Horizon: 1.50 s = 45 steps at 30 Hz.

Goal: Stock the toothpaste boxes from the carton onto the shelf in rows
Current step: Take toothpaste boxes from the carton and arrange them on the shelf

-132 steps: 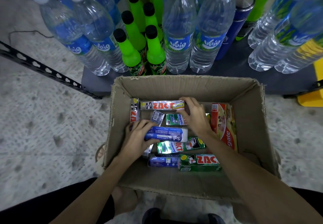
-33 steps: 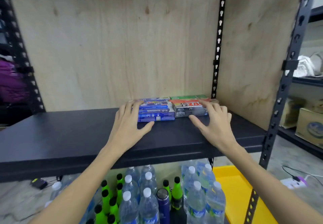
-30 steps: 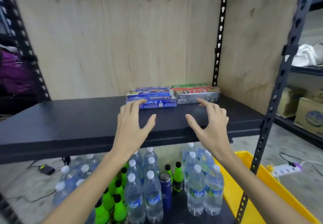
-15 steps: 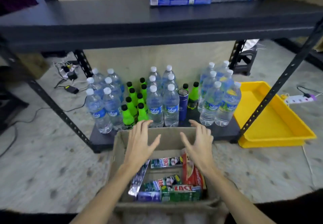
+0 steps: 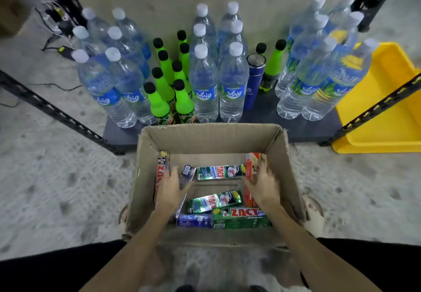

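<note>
An open cardboard carton (image 5: 211, 138) sits on the floor below me with several toothpaste boxes inside. Green Zact boxes lie flat: one at the far side (image 5: 221, 172), one in the middle (image 5: 214, 201), one at the near side (image 5: 241, 217). A blue box (image 5: 193, 220) lies near the front. A red-and-white Zact box (image 5: 160, 173) stands against the left wall, a red box (image 5: 251, 166) against the right wall. My left hand (image 5: 170, 189) reaches in beside the left box, fingers spread. My right hand (image 5: 264, 184) reaches at the red box, fingers spread. Both are motion-blurred.
Beyond the carton, the bottom shelf (image 5: 303, 127) carries several water bottles (image 5: 232, 84), green soda bottles (image 5: 159, 102) and a blue flask (image 5: 254, 80). Black rack posts (image 5: 57, 114) slant at both sides. A yellow tray (image 5: 387, 100) lies on the floor to the right.
My view dropped from the upper shelf, where the boxes were left, to the carton. Both empty hands have gone down into the carton, toward its left and right sides.
</note>
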### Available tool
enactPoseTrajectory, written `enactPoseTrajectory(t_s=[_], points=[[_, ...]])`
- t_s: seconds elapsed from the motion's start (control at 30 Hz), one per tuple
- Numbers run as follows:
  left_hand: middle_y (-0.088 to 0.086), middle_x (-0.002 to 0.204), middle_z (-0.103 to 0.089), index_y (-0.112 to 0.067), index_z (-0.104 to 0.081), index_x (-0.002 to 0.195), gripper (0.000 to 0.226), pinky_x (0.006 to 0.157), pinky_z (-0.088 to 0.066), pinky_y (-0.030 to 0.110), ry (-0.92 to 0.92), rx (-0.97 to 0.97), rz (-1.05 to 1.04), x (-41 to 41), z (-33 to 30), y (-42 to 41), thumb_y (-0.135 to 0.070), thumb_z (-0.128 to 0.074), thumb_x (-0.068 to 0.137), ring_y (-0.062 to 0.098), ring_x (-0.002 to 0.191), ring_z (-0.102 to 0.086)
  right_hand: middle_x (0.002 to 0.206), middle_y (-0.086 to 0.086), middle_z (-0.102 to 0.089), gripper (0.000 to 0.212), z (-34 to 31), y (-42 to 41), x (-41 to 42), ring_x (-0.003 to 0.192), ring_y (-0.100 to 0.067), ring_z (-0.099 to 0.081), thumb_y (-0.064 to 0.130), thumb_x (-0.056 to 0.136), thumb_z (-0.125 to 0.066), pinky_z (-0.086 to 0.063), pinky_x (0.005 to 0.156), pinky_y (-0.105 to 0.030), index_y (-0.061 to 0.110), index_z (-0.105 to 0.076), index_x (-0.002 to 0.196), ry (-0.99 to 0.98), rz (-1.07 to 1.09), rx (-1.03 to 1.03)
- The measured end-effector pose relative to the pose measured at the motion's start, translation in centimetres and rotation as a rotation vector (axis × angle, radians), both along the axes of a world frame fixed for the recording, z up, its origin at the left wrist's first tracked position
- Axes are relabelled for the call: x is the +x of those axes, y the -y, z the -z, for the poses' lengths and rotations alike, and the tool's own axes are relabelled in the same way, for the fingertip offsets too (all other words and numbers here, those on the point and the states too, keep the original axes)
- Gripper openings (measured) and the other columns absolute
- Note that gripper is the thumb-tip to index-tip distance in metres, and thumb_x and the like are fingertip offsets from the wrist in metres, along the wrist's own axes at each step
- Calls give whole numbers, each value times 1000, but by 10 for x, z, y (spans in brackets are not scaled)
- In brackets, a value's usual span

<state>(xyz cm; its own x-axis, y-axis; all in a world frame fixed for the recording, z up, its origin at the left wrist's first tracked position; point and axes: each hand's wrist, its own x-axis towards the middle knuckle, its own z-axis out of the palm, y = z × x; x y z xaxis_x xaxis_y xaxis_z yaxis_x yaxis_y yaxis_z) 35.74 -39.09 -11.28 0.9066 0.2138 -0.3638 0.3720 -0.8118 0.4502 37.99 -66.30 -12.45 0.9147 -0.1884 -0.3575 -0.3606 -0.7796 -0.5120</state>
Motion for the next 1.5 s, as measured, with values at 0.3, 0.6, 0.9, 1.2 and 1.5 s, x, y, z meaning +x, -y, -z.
enactPoseTrajectory(t_s=[0.3,0.6,0.9,1.2,1.5], points=[[11,123,-60,-21,-38,134,69,93,-53,52,-120,-2,-146,3,51,12,-42,-79,83,34,110,-63,133,-22,-60,84,36,-10,-5,125,-40,-54,52,78,-80,-35,110,-52,5,-42,137,-4,101,-295],[0,100,-63,-34,-45,109,46,76,-61,47,29,-120,-165,0,61,0,-14,-76,81,21,87,-67,127,-7,-60,83,41,-2,-4,119,-28,-55,34,70,-89,-47,102,-53,23,-40,135,140,152,102],[4,106,-55,-19,-54,144,69,90,-50,33,380,-150,66,23,-10,5,-13,-78,80,18,94,-58,120,-1,-51,73,-22,-5,11,111,-9,-53,21,75,-88,-43,98,-15,26,-54,139,398,-42,403],[-3,112,-48,-19,-51,147,69,96,-36,9,605,-206,261,38,-123,-4,-15,-80,84,3,104,-50,118,5,-59,72,-120,18,26,113,-12,-54,19,71,-88,-43,103,-35,22,-61,137,599,-192,358],[-6,119,-42,-26,-39,154,70,99,-37,23,790,-110,472,44,-267,-1,-28,-72,92,9,114,-44,120,8,-65,57,-274,57,27,112,-9,-56,34,76,-88,-46,96,-32,20,-66,127,834,-333,294]])
